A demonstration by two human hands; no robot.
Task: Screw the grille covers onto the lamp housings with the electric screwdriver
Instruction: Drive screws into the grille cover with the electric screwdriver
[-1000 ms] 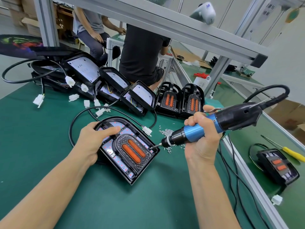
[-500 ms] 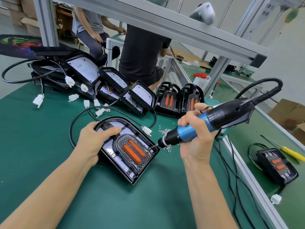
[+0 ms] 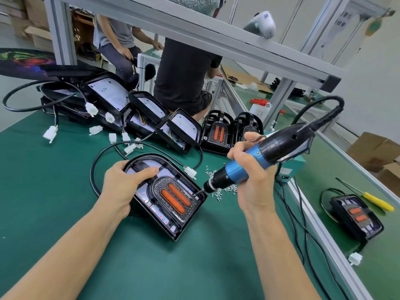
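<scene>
At frame centre your left hand [image 3: 123, 182] gripped the lamp housing [image 3: 166, 200] by its curved end, thumb pressed flat on the grille cover [image 3: 173, 195]. Your right hand [image 3: 249, 172] was wrapped around the electric screwdriver [image 3: 249, 167]. The rigid plastic probably slides, so hold its rim.

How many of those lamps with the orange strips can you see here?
4. One under the person's hands on the green mat, two standing side by side at the mat's far edge, one beyond the rail at right. More may be hidden in the pile behind.
</scene>
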